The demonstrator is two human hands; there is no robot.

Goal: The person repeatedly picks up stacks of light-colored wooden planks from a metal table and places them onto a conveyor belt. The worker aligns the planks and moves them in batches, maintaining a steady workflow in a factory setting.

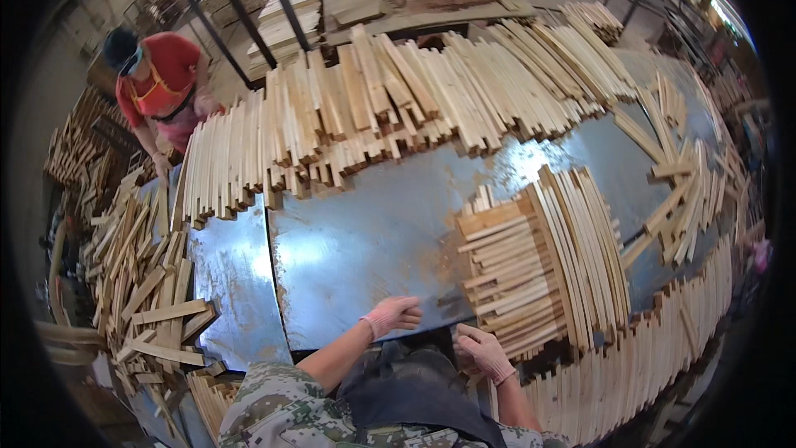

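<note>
My left hand, in a pale knit glove, hovers over the near edge of the metal tabletop. Its fingers are curled together, and no object shows in them. Close to my body, my right hand wears a similar glove and has its fingers bent inward; what they may hold is hidden. Just right of that hand lies a stack of wooden strips, some laid crosswise. Longer upright-lying strips sit against its right side.
A long row of wooden strips spans the table's far side. Loose strips are heaped at left and right. More strips line the near right edge. A person in red stands at the far left, touching wood.
</note>
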